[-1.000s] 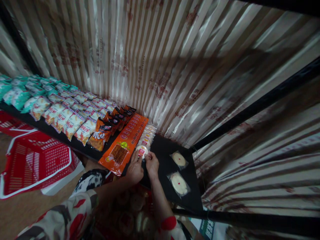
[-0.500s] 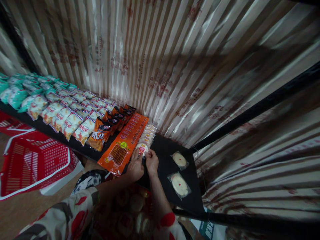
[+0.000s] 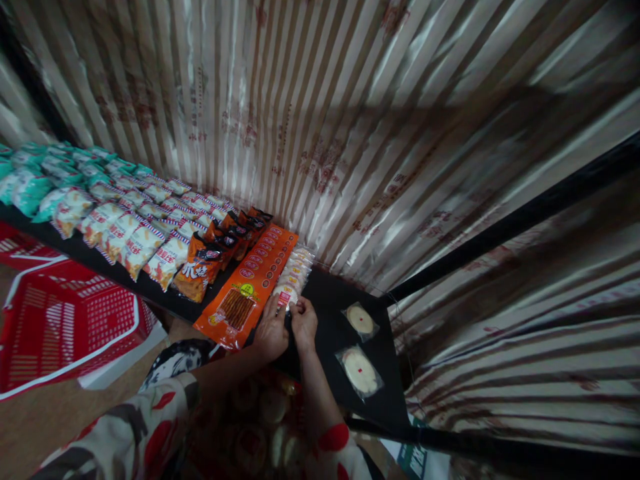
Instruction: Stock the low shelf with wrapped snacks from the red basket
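Note:
Both of my hands are at the front end of a row of small white round packets in clear wrap. My left hand (image 3: pixel 271 335) has its fingers closed on the left edge of the frontmost packet (image 3: pixel 286 295), which carries a red label. On that packet's right edge, my right hand (image 3: pixel 304 324) pinches with thumb and fingers. Behind it, more white packets (image 3: pixel 300 263) run back toward the sheeting. A long orange snack bag (image 3: pixel 260 273) with a picture of brown sticks lies just left of the row.
Two wrapped flat round cakes, one farther back (image 3: pixel 361 320) and one nearer (image 3: pixel 359 371), lie on the black shelf (image 3: pixel 327 300). Orange-black bags (image 3: pixel 197 267), white snack bags (image 3: pixel 135 243) and green bags (image 3: pixel 33 190) fill its left. Red baskets (image 3: pixel 75 320) stand below. A dark bar (image 3: pixel 500 230) slants at right.
Almost nothing differs. My hands stay on the front packet, whose red label now shows slightly more to the front, and the view has shifted a little.

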`<state>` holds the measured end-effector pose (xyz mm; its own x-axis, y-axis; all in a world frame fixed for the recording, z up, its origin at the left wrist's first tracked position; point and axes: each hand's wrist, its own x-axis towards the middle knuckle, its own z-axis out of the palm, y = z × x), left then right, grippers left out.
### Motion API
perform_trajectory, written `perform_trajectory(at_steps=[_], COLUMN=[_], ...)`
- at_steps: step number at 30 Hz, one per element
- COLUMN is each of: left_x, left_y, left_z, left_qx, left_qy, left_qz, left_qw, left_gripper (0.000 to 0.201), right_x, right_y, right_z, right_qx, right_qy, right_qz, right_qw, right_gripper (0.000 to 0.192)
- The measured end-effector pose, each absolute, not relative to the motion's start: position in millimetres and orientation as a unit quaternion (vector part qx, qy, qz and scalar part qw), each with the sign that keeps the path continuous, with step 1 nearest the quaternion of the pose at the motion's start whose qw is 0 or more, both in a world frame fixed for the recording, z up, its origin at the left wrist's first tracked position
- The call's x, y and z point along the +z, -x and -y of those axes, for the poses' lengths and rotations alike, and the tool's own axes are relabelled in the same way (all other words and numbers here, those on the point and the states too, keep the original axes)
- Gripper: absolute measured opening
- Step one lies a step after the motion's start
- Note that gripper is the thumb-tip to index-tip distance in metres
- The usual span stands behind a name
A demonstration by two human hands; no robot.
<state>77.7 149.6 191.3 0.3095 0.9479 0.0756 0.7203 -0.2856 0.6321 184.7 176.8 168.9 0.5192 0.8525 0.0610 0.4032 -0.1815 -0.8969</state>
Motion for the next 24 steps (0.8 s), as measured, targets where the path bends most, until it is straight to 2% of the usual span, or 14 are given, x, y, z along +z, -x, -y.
perform_trajectory(at_steps=[5, 16, 21, 24], left_x=[190.3, 195.8, 193.7, 194.1], left_y=[-77.1, -74.1, -72.9, -71.7], left_z=[-150.0, -149.9, -146.5, -139.5], left_qx=[0.224, 0.204, 0.219, 0.251], left_qy=[-0.771, -0.774, -0.772, -0.78], left_qz=[-0.539, -0.538, -0.534, -0.518], left_qw=[0.257, 0.264, 0.267, 0.246], left_gripper=[0.073, 0.068, 0.063, 0.057], right_x=[168.4, 170.7, 183.0, 193.1], right_y=[-183.9, -176.9, -171.8, -167.7], right_z=[-177.2, -176.2, -156.8, -133.1], right_qx=[0.216, 0.227, 0.166, 0.13], right_qy=[0.739, 0.751, 0.757, 0.739], right_qz=[0.435, 0.44, 0.45, 0.466], right_qw=[0.467, 0.437, 0.445, 0.469], right_gripper=[0.025, 0.032, 0.042, 0.037])
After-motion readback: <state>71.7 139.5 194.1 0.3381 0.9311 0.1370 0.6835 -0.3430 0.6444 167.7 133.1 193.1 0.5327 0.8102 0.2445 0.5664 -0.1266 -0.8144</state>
